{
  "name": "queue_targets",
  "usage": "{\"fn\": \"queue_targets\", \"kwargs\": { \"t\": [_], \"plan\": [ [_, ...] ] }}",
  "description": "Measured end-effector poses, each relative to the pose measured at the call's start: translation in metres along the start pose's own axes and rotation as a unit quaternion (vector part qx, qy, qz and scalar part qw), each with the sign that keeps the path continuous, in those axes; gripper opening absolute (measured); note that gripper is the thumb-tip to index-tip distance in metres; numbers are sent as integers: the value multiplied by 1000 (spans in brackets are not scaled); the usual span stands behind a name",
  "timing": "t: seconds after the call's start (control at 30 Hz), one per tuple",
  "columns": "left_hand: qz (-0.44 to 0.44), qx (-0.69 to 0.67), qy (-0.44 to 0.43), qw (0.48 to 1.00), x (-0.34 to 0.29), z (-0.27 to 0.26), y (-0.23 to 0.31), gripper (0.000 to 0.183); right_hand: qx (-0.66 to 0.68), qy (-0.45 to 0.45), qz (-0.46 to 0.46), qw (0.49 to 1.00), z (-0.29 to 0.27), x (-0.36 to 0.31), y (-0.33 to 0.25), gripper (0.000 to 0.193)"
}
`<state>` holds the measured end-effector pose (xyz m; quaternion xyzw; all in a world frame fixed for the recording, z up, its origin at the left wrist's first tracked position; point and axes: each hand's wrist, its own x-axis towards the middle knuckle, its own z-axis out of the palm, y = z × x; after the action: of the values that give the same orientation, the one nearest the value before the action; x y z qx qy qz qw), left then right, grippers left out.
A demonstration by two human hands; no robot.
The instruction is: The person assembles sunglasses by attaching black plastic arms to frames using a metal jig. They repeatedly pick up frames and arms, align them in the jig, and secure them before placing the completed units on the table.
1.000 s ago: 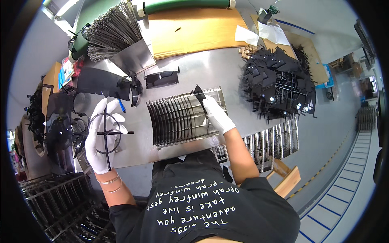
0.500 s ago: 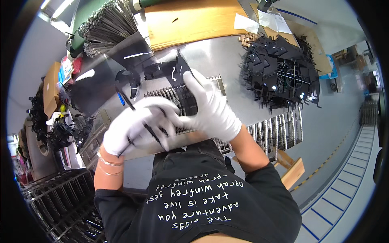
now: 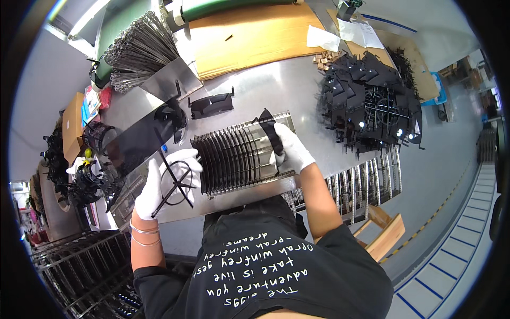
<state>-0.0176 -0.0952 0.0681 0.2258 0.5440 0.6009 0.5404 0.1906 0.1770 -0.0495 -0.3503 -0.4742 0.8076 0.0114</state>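
My left hand (image 3: 150, 196), in a white glove, is closed on a black round frame (image 3: 178, 183) with crossing bars, left of a metal rack. The metal rack (image 3: 265, 169) lies on the table in front of me, with a row of curved black plates (image 3: 226, 157) standing in its slots. My gloved right hand (image 3: 293, 150) grips a curved black plate (image 3: 271, 133) at the rack's right end. Its fingertips are partly hidden behind the plate. Another black plate (image 3: 212, 105) with small end tabs lies beyond the rack.
A heap of black parts (image 3: 366, 101) sits at the right of the metal table (image 3: 313, 87). Bundled metal rods (image 3: 141, 50) stand at the far left, beside a cardboard sheet (image 3: 255, 34). More racks (image 3: 366, 178) and a wooden box (image 3: 385, 239) are below the table's right edge.
My hands have moved apart. The left has drawn back with the round frame, now plainly visible; the right has moved right and slightly down with a plate, uncovering the rack.
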Motion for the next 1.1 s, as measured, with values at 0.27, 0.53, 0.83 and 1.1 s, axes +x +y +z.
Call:
{"fn": "queue_targets", "kwargs": {
  "t": [0.27,0.53,0.83,1.1],
  "plan": [
    [35,55,7,998,-2,0,-2,55,-203,28,-53,977,18,12,39,72],
    [-248,-45,-269,929,22,35,15,60,-399,54,-537,741,86,-78,-37,89],
    [-148,-169,-179,958,37,52,-66,46,90,-16,-184,979,-32,-45,9,49],
    [-96,39,-74,992,26,9,-51,28,-75,7,-37,996,0,-32,-16,45]
  ]
}}
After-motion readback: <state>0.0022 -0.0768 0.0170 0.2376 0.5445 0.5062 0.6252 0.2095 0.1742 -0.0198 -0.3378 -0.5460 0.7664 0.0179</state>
